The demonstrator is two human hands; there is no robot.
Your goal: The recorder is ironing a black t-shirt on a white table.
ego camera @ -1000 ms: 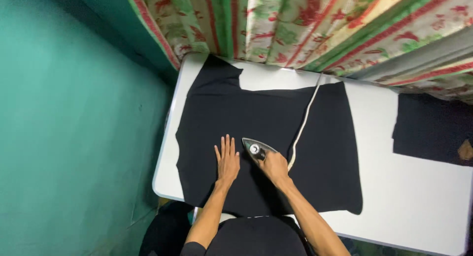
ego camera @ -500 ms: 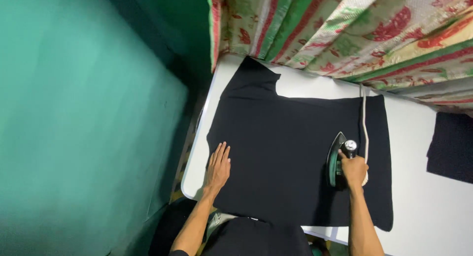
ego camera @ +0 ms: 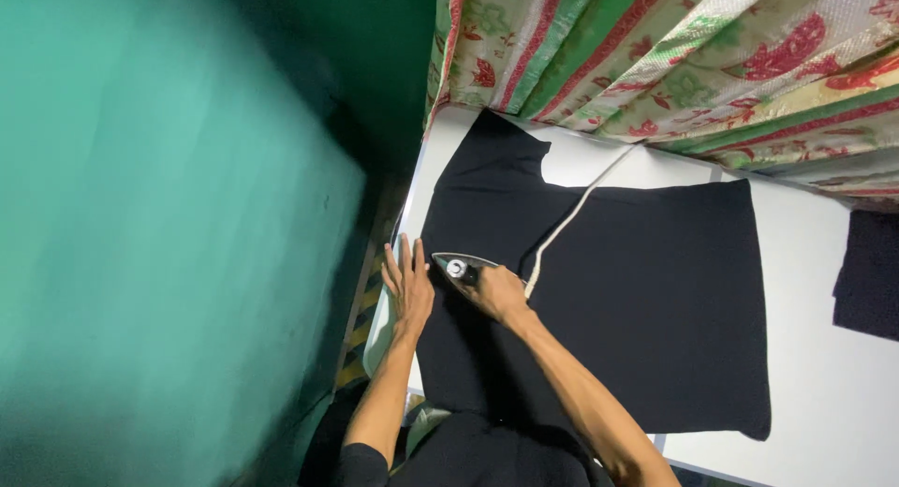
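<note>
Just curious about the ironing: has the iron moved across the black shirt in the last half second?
Yes. The iron, in the right hand, went from the black shirt's hem side to its sleeve side.

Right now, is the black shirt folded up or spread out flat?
Spread out flat. The black shirt lies open across the white table, one sleeve showing, with the iron resting on it.

White table (ego camera: 824,375), cloth on top.
Black garment (ego camera: 646,290) spread flat across its left part, reaching the left edge; a second dark cloth (ego camera: 869,273) lies apart at the right edge.
</note>
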